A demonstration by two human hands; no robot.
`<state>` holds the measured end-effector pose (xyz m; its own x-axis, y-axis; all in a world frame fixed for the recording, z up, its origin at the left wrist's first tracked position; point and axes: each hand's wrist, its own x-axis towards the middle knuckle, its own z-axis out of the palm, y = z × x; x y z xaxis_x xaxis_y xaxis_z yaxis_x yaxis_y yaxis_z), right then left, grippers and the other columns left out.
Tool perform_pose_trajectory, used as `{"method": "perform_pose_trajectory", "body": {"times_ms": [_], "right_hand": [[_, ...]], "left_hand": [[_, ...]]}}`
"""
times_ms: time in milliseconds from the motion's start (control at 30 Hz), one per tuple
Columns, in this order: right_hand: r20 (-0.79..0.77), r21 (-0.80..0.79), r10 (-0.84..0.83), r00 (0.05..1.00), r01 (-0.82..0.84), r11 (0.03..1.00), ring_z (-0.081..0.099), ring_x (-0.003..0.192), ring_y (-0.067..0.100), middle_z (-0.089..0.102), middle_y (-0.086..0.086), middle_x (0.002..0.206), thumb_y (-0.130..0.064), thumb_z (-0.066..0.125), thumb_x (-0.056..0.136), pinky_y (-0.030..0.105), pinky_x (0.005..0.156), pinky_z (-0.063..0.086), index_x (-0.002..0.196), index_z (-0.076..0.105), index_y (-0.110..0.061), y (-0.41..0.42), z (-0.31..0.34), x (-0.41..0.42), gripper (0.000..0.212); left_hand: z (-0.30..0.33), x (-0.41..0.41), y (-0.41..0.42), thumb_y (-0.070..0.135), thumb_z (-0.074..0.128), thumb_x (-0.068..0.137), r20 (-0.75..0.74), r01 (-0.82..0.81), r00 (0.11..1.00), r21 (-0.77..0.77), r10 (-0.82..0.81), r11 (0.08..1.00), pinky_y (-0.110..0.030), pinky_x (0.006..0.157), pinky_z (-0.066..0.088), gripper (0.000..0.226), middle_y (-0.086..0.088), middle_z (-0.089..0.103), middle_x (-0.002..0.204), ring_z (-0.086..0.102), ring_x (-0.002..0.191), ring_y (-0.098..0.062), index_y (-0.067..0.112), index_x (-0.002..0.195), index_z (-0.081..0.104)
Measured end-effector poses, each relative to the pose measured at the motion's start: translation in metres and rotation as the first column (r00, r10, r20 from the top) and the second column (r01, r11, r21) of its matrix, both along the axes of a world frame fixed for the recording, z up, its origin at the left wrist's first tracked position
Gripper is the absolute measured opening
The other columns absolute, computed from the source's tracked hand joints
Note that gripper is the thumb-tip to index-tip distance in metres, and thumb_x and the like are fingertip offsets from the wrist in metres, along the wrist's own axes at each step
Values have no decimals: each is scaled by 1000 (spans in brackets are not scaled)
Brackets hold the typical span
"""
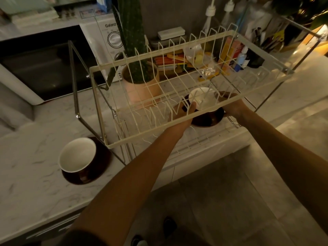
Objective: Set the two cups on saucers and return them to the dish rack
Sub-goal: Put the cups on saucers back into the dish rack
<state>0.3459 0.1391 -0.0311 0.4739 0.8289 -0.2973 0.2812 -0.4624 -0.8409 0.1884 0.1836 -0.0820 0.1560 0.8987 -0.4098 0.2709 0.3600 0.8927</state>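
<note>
- The dish rack is cream-coated wire on thin metal legs, two tiers, its upper tier a rectangular grid with upright plate prongs along the far edge.
- Under that upper tier, at about 3 o'clock from the frame's centre, you hold a round cup, glossy white inside and dark outside, over a dark glossy saucer that sits on the lower tier; through the wires you cannot tell whether cup and saucer touch.
- Your left hand reaches up from 6 o'clock, forearm straight, fingers curled against the cup's near-left wall, thumb tip at the rim.
- Your right hand comes in from 4 o'clock, wrist bent inward, fingers wrapped on the cup's right side; the rack's front rail crosses them, so exactly how they close is hidden.
- The second cup, same white bowl and dark brown shell, stands upright on its own dark round saucer on the pale marble-patterned counter, at 9 o'clock from your left forearm, just beside the rack's left legs.
- Behind the rack stand a smooth pink pot with a tall green plant and a white microwave with round dials.
</note>
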Motion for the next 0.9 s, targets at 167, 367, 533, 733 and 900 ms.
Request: {"method": "perform_pose_trajectory", "body": {"times_ms": [167,367,533,733,900], "right_hand": [[53,-21,57,997,-56,998,62,112,33,65,12,118,-36,54,93,56,93,54,90,64,-29,-4,-4,2,13],[373,-29,98,922,-94,995,56,120,39,62,19,129,-38,40,100,42,98,44,122,63,-11,-18,4,-10,42],[586,31,106,803,-153,988,58,112,44,61,28,123,-34,43,101,42,87,47,127,56,0,-35,9,-33,45],[830,46,148,538,-331,943,60,106,46,65,30,114,-34,46,100,49,92,46,120,60,2,-63,20,-85,44],[839,-80,301,453,-445,892,67,98,39,71,17,110,-37,47,98,48,80,56,118,64,-15,-87,45,-133,34]], "left_hand": [[21,-6,-11,51,52,86,-11,87,996,55,-87,995,-50,93,53,47,-9,60,129,59,116,-31,21,123,57],[48,-27,-34,47,45,94,-172,229,964,155,-202,961,-47,98,49,41,-13,60,126,57,117,-32,16,117,56],[63,-52,-57,41,42,96,-303,353,909,201,-285,914,-41,98,49,39,-10,62,124,60,111,-28,17,123,58],[70,-97,-88,41,52,93,-272,539,827,135,-492,831,-31,95,48,44,-4,59,132,58,116,-22,24,133,53],[79,-152,-114,44,51,93,-339,656,721,54,-604,752,-22,82,42,47,-3,56,135,57,113,-19,26,136,49]]}}
